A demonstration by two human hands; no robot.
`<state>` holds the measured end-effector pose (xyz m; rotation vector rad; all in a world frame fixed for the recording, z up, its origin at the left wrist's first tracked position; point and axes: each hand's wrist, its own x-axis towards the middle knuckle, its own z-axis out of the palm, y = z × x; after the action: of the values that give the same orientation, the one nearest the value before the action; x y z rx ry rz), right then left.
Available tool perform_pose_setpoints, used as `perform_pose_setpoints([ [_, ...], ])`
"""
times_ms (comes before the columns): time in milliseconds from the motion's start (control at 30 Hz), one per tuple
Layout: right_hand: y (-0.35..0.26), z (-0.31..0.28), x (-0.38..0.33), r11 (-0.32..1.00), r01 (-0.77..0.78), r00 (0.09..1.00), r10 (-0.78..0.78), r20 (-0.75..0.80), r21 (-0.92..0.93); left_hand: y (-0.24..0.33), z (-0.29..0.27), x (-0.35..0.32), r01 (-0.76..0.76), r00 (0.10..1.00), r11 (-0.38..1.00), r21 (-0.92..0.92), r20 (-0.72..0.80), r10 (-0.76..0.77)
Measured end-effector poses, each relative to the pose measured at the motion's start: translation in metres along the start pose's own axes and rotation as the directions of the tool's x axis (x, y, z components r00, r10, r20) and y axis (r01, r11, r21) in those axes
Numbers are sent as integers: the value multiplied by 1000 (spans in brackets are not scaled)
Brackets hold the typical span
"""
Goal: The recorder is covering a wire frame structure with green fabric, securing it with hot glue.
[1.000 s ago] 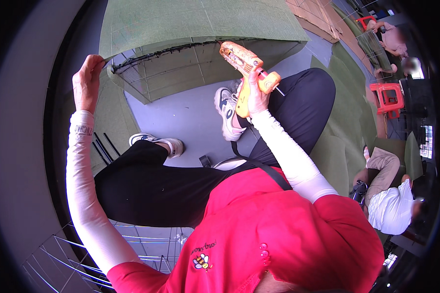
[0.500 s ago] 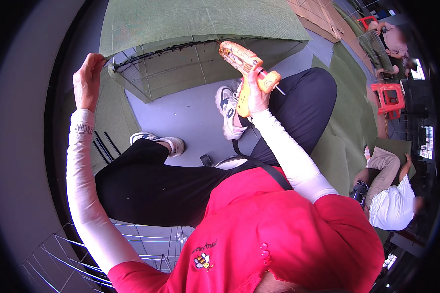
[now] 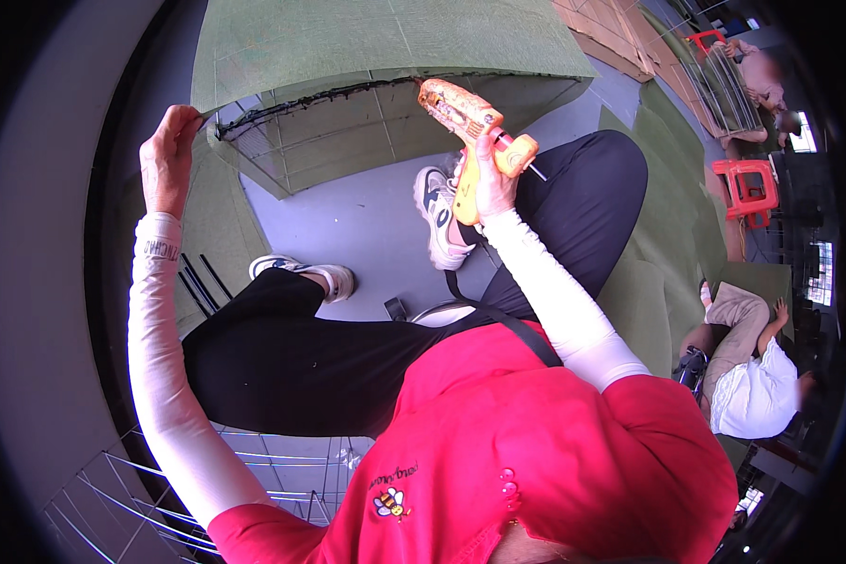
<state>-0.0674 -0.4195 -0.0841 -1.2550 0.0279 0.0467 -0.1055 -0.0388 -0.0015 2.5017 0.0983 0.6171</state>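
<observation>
In my right hand (image 3: 494,179) is an orange hot glue gun (image 3: 467,113), its worn front smeared dark and a glue stick poking out at the rear. Its nozzle meets the dark line of glue (image 3: 324,98) that runs along the edge of a wire frame. My left hand (image 3: 170,155) pinches the near left corner of the green mesh cloth (image 3: 301,47) laid over this frame. The cloth's front edge is lifted a little off the frame. Below the edge, the frame's mesh-covered side (image 3: 348,141) shows thin wires through it.
Behind my left elbow stands a wire rack (image 3: 122,498). Thin black rods (image 3: 202,282) lie beside my left knee. More green cloth (image 3: 663,226) spreads to the right, near a red stool (image 3: 747,188) and cardboard (image 3: 606,33). Two other people sit at the far right, one in a white shirt (image 3: 759,395).
The glue gun has shifted very slightly left along the edge. My left hand keeps its pinch on the cloth corner. At the right, the seated person's hand has moved.
</observation>
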Motion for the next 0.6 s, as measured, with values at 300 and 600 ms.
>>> perform_pose_setpoints([
  [300, 2, 1, 3, 1000, 19, 999, -19, -47, -9, 0, 3, -1, -21, 999, 1000, 20, -33, 22],
  [600, 5, -8, 5, 995, 58, 997, -62, -53, -78, -10, 7, 0, 9, 1000, 1000, -23, 8, -9],
])
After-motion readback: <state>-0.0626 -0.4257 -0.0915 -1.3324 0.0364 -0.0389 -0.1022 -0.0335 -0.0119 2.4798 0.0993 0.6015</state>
